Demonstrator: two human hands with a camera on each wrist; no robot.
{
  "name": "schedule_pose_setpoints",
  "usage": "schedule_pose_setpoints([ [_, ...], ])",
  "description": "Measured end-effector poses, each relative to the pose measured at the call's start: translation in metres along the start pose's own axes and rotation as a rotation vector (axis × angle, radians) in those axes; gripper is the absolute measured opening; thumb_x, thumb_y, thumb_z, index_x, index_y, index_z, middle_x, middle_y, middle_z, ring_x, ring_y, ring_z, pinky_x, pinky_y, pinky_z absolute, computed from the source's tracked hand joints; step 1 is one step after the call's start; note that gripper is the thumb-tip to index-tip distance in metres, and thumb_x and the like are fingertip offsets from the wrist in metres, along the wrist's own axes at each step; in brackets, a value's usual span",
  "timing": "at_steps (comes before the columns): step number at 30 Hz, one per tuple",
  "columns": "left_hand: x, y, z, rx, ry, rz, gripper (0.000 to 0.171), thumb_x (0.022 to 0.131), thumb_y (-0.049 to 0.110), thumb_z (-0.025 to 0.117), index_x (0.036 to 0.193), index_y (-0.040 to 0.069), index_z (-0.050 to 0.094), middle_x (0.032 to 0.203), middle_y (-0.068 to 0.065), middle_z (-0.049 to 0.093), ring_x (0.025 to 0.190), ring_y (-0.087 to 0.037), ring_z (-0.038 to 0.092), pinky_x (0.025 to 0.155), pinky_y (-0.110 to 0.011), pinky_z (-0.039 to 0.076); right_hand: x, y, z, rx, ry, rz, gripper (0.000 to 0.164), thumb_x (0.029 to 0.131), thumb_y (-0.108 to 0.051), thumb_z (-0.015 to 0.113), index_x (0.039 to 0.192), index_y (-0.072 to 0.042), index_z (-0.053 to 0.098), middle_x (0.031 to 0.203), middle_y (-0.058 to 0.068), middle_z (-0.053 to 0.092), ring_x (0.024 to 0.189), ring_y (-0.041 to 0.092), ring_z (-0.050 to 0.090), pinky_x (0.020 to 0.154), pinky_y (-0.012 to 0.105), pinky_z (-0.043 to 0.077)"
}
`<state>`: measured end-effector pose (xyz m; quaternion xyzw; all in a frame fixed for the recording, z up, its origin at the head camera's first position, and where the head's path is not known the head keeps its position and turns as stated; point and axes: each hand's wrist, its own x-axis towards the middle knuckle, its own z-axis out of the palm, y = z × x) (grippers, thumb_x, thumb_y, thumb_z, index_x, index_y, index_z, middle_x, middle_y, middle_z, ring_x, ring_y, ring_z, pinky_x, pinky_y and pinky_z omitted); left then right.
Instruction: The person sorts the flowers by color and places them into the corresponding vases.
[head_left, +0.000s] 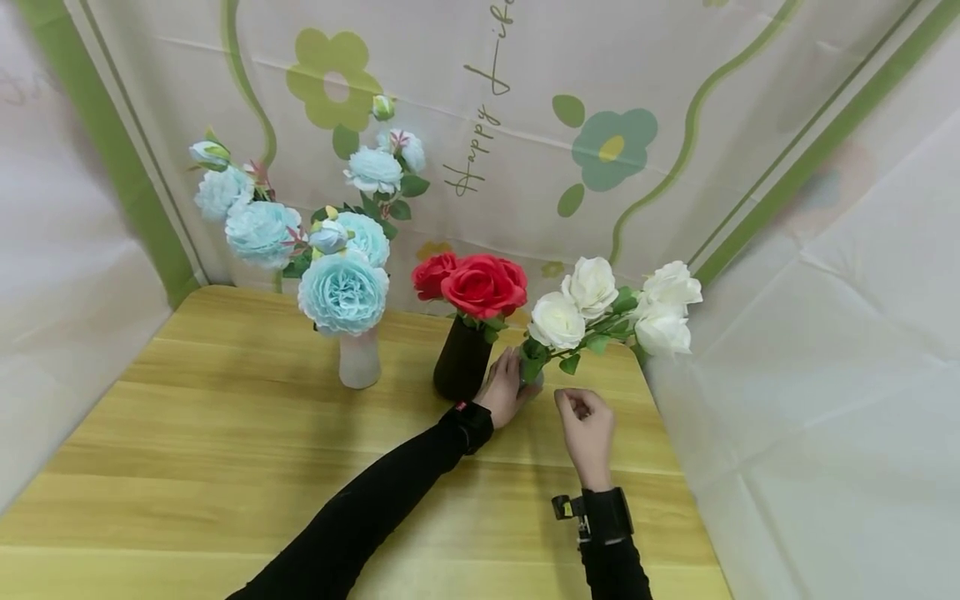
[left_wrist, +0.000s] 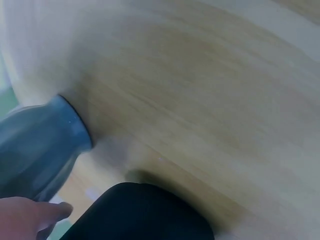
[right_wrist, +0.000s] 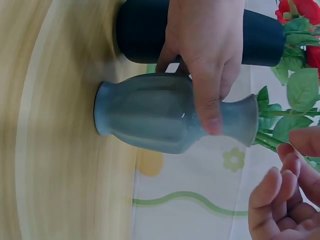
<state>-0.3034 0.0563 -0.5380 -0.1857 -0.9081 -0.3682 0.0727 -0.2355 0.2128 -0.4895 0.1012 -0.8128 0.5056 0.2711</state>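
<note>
My left hand grips a small grey-blue vase round its upper part. In the right wrist view its thumb lies across the neck and other fingers show behind. The vase stands upright on the table, its base showing in the left wrist view. White roses on green stems lean out of it to the right. My right hand is raised just right of the vase, below the white blooms. Its fingers are loosely curled near the stems, with nothing seen held between them.
Just left of the gripped vase stands a dark vase with red roses. Farther left, a white vase holds tall light-blue flowers. The wooden table meets a patterned cloth backdrop; pale sheets hang on both sides.
</note>
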Motion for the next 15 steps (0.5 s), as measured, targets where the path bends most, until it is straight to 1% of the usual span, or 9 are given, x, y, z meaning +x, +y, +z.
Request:
schedule_pose_setpoints([
  [4,-0.004,0.004,-0.004,-0.093,-0.034,-0.061,0.076,0.104,0.042,0.049,0.154,-0.004,0.016,0.157,-0.028,0.014,0.142,-0.041,0.021,0.115,-0.047,0.028,-0.004,-0.007,-0.004,-0.024,-0.015,0.021,0.011,0.094,-0.008,0.069,0.090,0.001,0.075,0.076,0.009,0.065,0.064,0.022,0.057,0.058,0.021,0.045],
  [7,-0.008,0.006,-0.007,-0.093,-0.043,-0.069,0.072,0.105,0.043,0.046,0.154,-0.002,0.020,0.157,-0.026,0.016,0.143,-0.040,0.021,0.116,-0.046,0.026,-0.010,-0.020,-0.008,-0.024,-0.011,0.034,0.009,0.093,-0.002,0.069,0.091,0.005,0.074,0.077,0.014,0.066,0.065,0.027,0.059,0.058,0.021,0.048],
  [9,-0.012,0.005,-0.007,-0.079,-0.031,-0.041,0.069,0.105,0.043,0.046,0.153,-0.002,0.023,0.156,-0.026,0.020,0.142,-0.039,0.024,0.116,-0.046,0.025,-0.013,-0.031,-0.012,-0.010,-0.005,0.066,0.008,0.092,0.000,0.068,0.091,0.007,0.073,0.078,0.017,0.066,0.066,0.030,0.059,0.056,0.020,0.050],
  [11,-0.016,0.004,-0.007,-0.053,-0.021,-0.002,0.067,0.105,0.042,0.046,0.153,-0.001,0.025,0.155,-0.026,0.023,0.141,-0.040,0.026,0.116,-0.047,0.026,-0.017,-0.042,-0.015,-0.005,-0.004,0.113,0.009,0.093,0.000,0.067,0.093,0.008,0.072,0.081,0.019,0.065,0.067,0.029,0.060,0.055,0.020,0.052],
  [13,-0.020,0.005,-0.009,-0.027,-0.010,0.037,0.067,0.105,0.042,0.046,0.153,-0.001,0.027,0.154,-0.026,0.026,0.140,-0.042,0.027,0.115,-0.049,0.026,-0.019,-0.048,-0.017,0.011,-0.003,0.155,0.012,0.094,-0.002,0.067,0.096,0.009,0.071,0.083,0.021,0.065,0.068,0.026,0.060,0.056,0.025,0.056],
  [15,-0.024,0.006,-0.013,-0.010,-0.006,0.068,0.067,0.105,0.042,0.046,0.153,-0.001,0.027,0.155,-0.025,0.025,0.140,-0.044,0.025,0.115,-0.052,0.025,-0.021,-0.051,-0.017,0.023,-0.008,0.183,0.013,0.095,-0.003,0.067,0.097,0.009,0.071,0.085,0.022,0.066,0.069,0.022,0.061,0.058,0.029,0.058],
])
